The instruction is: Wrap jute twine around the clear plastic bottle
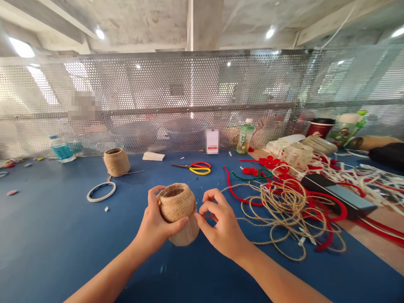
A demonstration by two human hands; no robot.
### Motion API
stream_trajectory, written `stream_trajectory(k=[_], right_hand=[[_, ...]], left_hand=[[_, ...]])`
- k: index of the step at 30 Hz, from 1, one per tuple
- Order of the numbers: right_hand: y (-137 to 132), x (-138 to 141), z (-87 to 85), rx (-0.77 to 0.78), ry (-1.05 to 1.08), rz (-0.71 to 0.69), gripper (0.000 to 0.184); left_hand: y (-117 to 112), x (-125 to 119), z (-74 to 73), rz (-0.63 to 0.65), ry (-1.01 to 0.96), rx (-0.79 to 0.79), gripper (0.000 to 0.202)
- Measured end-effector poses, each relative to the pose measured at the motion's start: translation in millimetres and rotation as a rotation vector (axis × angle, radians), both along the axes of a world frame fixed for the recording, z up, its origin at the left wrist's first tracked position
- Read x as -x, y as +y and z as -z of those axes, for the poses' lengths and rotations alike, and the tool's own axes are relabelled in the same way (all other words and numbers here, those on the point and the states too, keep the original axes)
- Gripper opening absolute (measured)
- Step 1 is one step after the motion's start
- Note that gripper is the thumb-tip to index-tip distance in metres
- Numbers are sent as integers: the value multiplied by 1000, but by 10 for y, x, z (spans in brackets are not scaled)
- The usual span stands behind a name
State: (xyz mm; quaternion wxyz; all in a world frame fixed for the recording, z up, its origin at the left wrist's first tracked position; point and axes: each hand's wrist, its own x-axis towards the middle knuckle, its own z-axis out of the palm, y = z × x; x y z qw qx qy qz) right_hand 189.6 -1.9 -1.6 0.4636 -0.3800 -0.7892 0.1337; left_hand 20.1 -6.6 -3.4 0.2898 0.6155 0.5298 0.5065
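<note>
1. The left hand (156, 225) cups a twine-wrapped jar (178, 214) at the centre of the view, its fingers curling around the far side and its thumb lying across the near side.
2. The jar stands nearly upright, its long axis tipped slightly, with its open mouth facing up toward 12 o'clock. Its pale, unwrapped lower part (185, 235) points down toward 6 o'clock.
3. The left hand is the nearer one and touches the jar. The right hand (222, 225) sits at the jar's 3 o'clock side, with its fingertips (202, 215) drawn together just beside the wrapping. They seem to pinch a thin strand, though it is too fine to be sure.
4. A loose tangle of jute twine (284, 221) lies at 3 o'clock from the hands, mixed with red pipe cleaners (243, 198).
5. A spool of jute twine (116, 162) stands at 10 o'clock, with a white tape ring (101, 192) lying just in front of it.
6. Scissors with red and yellow handles (198, 168) lie at 12 o'clock on the blue table (47, 240).
7. A black-and-blue box (334, 195) rests on the tangle's far side, at 2 to 3 o'clock.
8. A perforated metal screen (158, 88) stands behind the table.
</note>
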Motion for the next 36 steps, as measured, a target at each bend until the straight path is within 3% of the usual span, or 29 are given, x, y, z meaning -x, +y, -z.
stream_trajectory(k=[13, 23, 29, 32, 36], right_hand=[[31, 1, 19, 19, -17, 14, 10], [128, -27, -17, 275, 58, 22, 9], [175, -56, -13, 464, 142, -107, 51], [181, -73, 3, 473, 158, -187, 54], [146, -89, -24, 426, 180, -163, 51]], left_hand=[[-12, -8, -6, -12, 5, -20, 63], [46, 51, 60, 70, -41, -20, 73], [47, 39, 93, 124, -89, -42, 77], [40, 29, 106, 126, -102, -59, 79], [23, 24, 126, 148, -137, -80, 81]])
